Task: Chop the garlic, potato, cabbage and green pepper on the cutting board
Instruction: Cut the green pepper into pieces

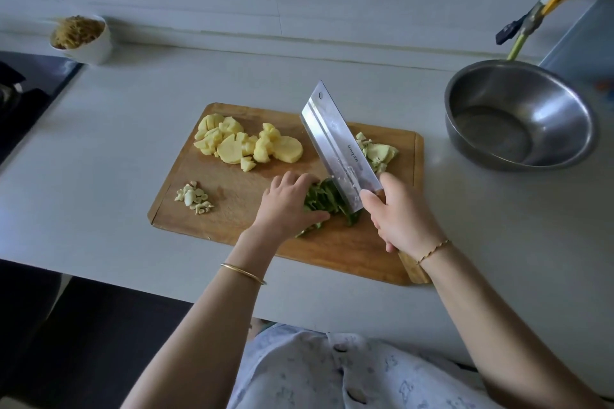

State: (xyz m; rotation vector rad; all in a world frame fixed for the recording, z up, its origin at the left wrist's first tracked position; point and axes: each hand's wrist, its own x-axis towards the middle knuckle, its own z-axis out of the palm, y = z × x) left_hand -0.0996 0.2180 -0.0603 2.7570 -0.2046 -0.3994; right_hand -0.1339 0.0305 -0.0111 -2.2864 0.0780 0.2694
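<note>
Steadying hand: left hand's [289, 206] curled fingers hold green pepper [325, 200], cutting board's [232, 189] near-centre.
Cutting hand: right hand [398, 217] grips cleaver [335, 139], blade on pepper.
Board's far side: potato [247, 143], cabbage [382, 153].
Board's left: garlic [194, 197].

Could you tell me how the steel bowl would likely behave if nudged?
The steel bowl looks thin-walled and empty, so it is probably light. On the smooth counter it would likely slide rather than tip, being wide and low. Its rounded sides might let it rock.
</note>
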